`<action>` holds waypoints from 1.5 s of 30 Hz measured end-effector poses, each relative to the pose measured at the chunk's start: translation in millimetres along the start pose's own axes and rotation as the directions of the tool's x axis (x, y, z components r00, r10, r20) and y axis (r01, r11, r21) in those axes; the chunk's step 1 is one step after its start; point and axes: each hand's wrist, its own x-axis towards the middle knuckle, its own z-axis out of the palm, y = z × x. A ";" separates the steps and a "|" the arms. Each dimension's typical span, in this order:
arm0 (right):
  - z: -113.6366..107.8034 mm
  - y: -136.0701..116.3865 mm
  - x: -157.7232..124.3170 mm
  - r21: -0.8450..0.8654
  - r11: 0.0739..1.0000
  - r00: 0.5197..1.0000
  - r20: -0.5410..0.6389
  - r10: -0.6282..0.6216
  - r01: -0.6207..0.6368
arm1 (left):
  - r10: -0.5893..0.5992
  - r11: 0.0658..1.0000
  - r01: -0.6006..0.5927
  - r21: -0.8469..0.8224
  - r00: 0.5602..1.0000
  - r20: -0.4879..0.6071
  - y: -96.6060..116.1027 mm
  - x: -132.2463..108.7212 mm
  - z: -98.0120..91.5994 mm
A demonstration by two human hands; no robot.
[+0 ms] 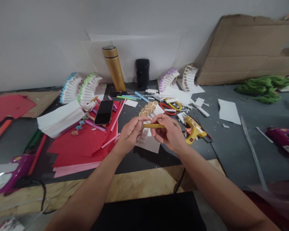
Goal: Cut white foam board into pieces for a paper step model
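A slim mustard-yellow stick (154, 126) lies level between my two hands. My left hand (133, 133) pinches its left end with thumb and fingertips. Around its right part the fingers of my right hand (168, 131) are closed. Whether it is a pen or a rolled tube I cannot tell. Just behind and below the hands, a white folded paper piece with brown-gold round tips (148, 109) rests on a white sheet (150, 144), partly hidden by my fingers. A yellow glue gun (195, 129) lies right of my right hand.
Left lie a phone (104, 112), red paper sheets (74, 144) and a white paper stack (61, 118). Scissors (174, 105) and paper scraps sit behind the right hand. A gold bottle (114, 69) stands at the wall. Purple glue guns are at far left (14, 171) and right (284, 139).
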 end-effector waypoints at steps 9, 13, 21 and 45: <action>-5.4 -6.6 -0.3 -0.094 0.995 0.999 0.011 0.045 -0.044 | 0.157 0.899 -0.181 0.399 0.983 0.091 6.8 0.0 3.4; -6.3 -9.7 -2.7 -0.185 0.979 0.994 -0.061 -0.096 0.083 | 0.290 0.702 -0.381 0.602 0.925 0.247 5.5 4.9 1.5; -15.3 -13.0 7.6 -0.065 0.981 0.951 -0.241 -0.195 0.185 | 0.637 0.393 -0.426 0.815 0.765 0.093 6.6 -5.1 -14.9; -23.9 0.5 14.3 -0.207 0.953 0.894 -0.348 -0.282 0.220 | 0.079 -0.137 0.387 0.912 0.922 -0.380 32.6 -29.1 -60.9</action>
